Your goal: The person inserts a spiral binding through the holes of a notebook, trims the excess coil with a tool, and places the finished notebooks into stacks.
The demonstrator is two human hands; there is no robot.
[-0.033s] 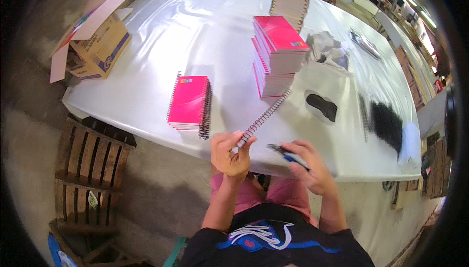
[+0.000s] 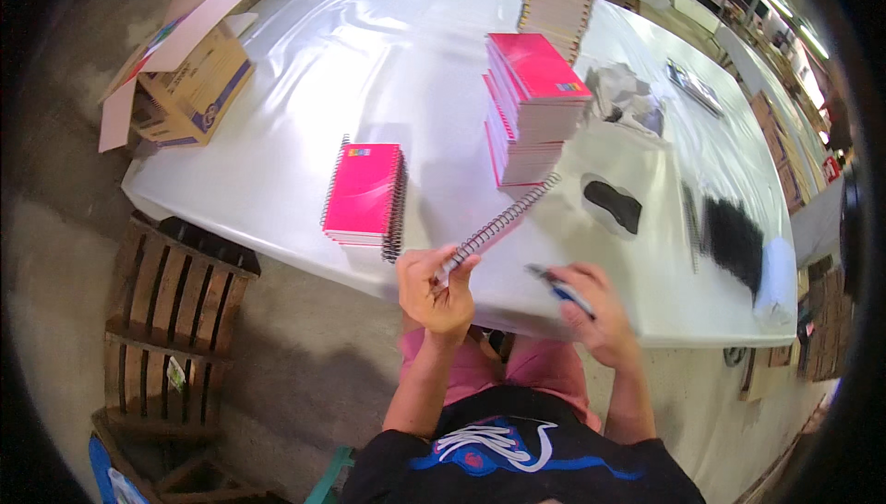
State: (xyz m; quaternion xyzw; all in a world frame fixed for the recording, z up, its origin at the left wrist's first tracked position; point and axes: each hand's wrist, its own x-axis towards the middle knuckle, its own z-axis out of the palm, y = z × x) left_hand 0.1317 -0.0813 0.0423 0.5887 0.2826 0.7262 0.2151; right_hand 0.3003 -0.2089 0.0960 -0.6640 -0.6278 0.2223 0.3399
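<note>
Single head-worn fisheye view, looking steeply down and forward from above the seated person. Forearms enter from the lower edge; the white table [image 2: 305,70] fills the upper half at close range, its straight edges bowed toward the dark circular rim. No second view is supplied.

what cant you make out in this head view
- Left hand: it grips a spiral notebook seen edge-on, so its cover stays hidden.
- Right hand: it holds a blue tool, too small and partly covered by fingers to identify.
- Dark bundle on the white table: motion blur hides what it is.
- Crumpled grey thing behind the pink notebook stack: too small to identify.
</note>
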